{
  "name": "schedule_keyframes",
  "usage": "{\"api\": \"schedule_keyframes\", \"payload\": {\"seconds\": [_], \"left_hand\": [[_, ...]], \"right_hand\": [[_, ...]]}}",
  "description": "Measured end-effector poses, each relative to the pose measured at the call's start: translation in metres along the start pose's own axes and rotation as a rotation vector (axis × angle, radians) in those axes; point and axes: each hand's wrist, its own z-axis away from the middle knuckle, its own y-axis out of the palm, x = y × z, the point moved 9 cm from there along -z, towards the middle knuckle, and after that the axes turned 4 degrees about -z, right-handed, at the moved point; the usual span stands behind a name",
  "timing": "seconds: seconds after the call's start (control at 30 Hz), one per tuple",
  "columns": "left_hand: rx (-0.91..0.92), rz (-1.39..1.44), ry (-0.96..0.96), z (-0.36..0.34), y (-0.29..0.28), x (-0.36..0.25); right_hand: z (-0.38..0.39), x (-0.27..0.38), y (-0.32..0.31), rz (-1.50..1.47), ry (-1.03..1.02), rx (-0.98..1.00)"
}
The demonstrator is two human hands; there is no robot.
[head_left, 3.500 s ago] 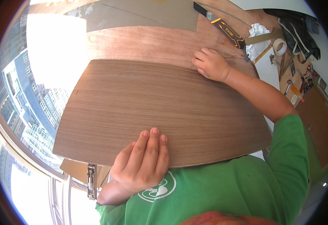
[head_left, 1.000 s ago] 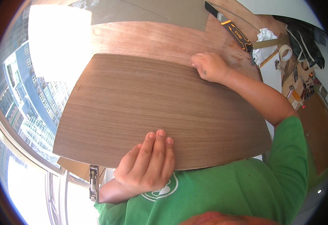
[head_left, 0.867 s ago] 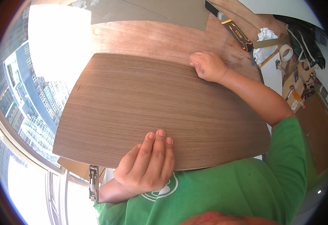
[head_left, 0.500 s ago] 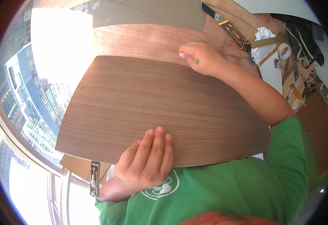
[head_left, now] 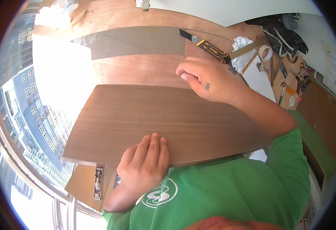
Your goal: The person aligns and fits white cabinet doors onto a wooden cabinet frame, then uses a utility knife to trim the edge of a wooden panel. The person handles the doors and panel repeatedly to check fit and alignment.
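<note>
A wood-grain brown board (head_left: 114,122) with a curved far edge lies in front of me, its near edge close to my green shirt. My left hand (head_left: 143,163) rests on top of it at the near edge, with the fingers stretched flat and close together. Over the board's far edge, right of the middle, is my right hand (head_left: 210,79) with curled fingers. What those fingers hold, if anything, is hidden. Beyond the board lies a black and orange utility knife (head_left: 210,49), its blade pointing left. A metal hinge (head_left: 98,183) shows below the board's near left edge.
A thin grey sheet (head_left: 137,44) lies on the wooden worktop (head_left: 133,71). At the right are crumpled white paper (head_left: 242,46), a tape roll (head_left: 265,53), a black bag (head_left: 285,40) and several small tools. A white panel (head_left: 221,9) stands at the back; windows line the left.
The view has shifted, so more of the far worktop shows and the knife appears lower. My left hand stays on the board's near edge; my right hand remains curled over its far edge.
</note>
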Motion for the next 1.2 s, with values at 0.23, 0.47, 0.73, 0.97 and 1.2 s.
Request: {"api": "schedule_keyframes", "payload": {"seconds": [0.23, 0.47, 0.73, 0.97, 1.2], "left_hand": [[-0.047, 0.072, 0.018, -0.006, -0.011, 0.002], [0.063, 0.084, 0.050, -0.017, -0.005, 0.006], [0.063, 0.055, 0.093, -0.027, -0.002, 0.006], [0.038, 0.062, 0.115, -0.020, -0.001, 0.002], [0.059, 0.048, 0.120, -0.014, -0.003, -0.002]], "right_hand": [[0.028, 0.094, -0.101, -0.179, 0.006, -0.186], [0.070, 0.202, -0.160, -0.205, -0.302, -0.461], [0.081, 0.207, -0.172, -0.339, -0.229, -0.589], [0.076, 0.211, -0.145, -0.569, -0.205, -0.580], [0.054, 0.217, -0.125, -0.602, -0.212, -0.555]]}}
